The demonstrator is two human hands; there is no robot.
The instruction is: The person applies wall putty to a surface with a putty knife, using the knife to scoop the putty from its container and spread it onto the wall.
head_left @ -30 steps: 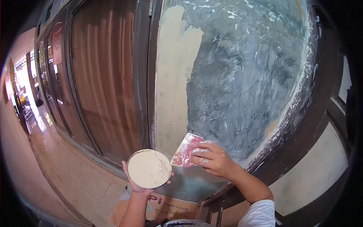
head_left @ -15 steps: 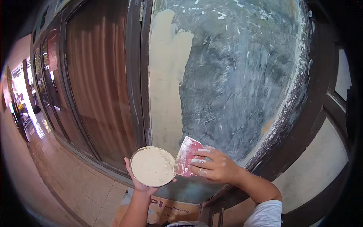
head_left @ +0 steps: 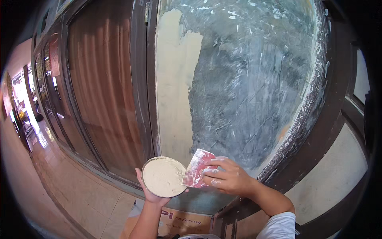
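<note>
Putty bowl (head_left: 164, 177): round, shallow, filled level with pale cream paste; it sits low in the middle of the view, in front of the bottom of the panel.
Left hand (head_left: 153, 195): comes up from the lower edge on a bare forearm and cups the bowl from beneath, fingers curled up round its rim, clamped on it.
Scraper (head_left: 197, 173): a flat pink blade smeared with paste, tilted, its lower left edge touching the bowl's right rim.
Right hand (head_left: 229, 178): closed on the scraper's right side, fingertips (head_left: 209, 170) pressed flat on the blade and dusted white; its forearm runs down to the right into a white sleeve (head_left: 280, 226).
Cardboard box (head_left: 181, 223): brown, lying on the floor just under the bowl and the left forearm.
Floor (head_left: 75, 191): glossy light tiles, stretching away to the left.
Panel (head_left: 254, 83): tall, directly beyond the hands, mostly grey and streaked with white scrape marks; a cream coated strip (head_left: 173, 91) covers its left side from top to bottom.
Frame (head_left: 318, 119): dark wood round the panel, its right edge crusted with white flecks.
Wooden door (head_left: 105, 99): reddish brown, left of the panel, apart from the hands.
Corridor (head_left: 24, 115): far left, bright and too small to make out.
</note>
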